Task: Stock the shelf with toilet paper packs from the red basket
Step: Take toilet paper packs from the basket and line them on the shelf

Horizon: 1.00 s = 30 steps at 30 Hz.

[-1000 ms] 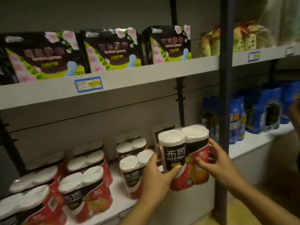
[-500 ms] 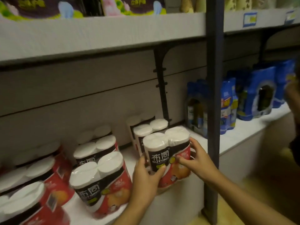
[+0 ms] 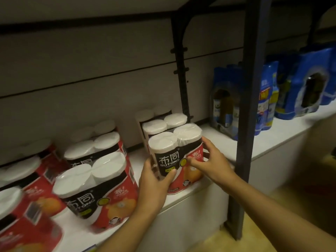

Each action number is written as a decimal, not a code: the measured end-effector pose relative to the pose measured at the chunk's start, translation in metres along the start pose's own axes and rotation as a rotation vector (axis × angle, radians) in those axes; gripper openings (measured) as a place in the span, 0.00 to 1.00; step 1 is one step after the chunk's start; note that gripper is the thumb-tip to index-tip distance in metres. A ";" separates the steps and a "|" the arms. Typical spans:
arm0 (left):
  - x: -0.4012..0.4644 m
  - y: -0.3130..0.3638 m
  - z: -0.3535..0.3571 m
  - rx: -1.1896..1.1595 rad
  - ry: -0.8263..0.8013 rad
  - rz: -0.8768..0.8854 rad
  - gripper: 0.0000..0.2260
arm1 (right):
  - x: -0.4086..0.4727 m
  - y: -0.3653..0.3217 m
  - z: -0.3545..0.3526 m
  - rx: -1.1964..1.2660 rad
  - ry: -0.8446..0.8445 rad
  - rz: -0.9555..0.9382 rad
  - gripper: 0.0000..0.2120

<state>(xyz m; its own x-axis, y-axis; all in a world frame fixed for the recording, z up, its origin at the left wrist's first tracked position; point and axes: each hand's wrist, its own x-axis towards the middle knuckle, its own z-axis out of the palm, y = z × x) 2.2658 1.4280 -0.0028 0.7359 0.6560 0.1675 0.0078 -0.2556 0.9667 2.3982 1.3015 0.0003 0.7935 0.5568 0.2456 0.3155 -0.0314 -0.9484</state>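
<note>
While both hands clasp it, the toilet paper pack [image 3: 175, 153] stands upright at the front edge of the white shelf [image 3: 258, 148]. The left hand [image 3: 154, 180] curls round its left side, thumb across the front; the right hand [image 3: 211, 162] holds its right side, fingers bent. More packs [image 3: 96, 190] stand to its left and behind. A dark upright post [image 3: 249, 106] rises just right of it, blue packages [image 3: 269, 99] beyond, yellowish floor [image 3: 263, 233] below.

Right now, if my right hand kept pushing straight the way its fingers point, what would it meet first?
Your right hand is already gripping the front toilet paper pack, so that pack. Pushed on, the pack would probably meet the pack behind it next, though the gap between them is hard to judge.
</note>
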 end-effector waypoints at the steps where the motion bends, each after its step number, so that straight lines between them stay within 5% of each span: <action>1: 0.001 0.000 0.000 -0.004 0.006 -0.002 0.31 | 0.001 0.001 0.001 -0.002 0.001 0.003 0.36; 19: -0.001 -0.006 0.002 -0.028 -0.005 0.003 0.33 | -0.005 0.015 0.002 -0.013 -0.065 0.065 0.42; 30: -0.002 -0.007 0.000 -0.005 -0.019 0.003 0.31 | -0.005 0.008 0.002 -0.067 -0.026 0.090 0.38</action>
<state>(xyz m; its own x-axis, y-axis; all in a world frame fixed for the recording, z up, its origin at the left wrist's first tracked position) 2.2637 1.4285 -0.0096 0.7489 0.6415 0.1664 0.0026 -0.2539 0.9672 2.3953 1.3001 -0.0095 0.8066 0.5708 0.1535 0.2782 -0.1374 -0.9506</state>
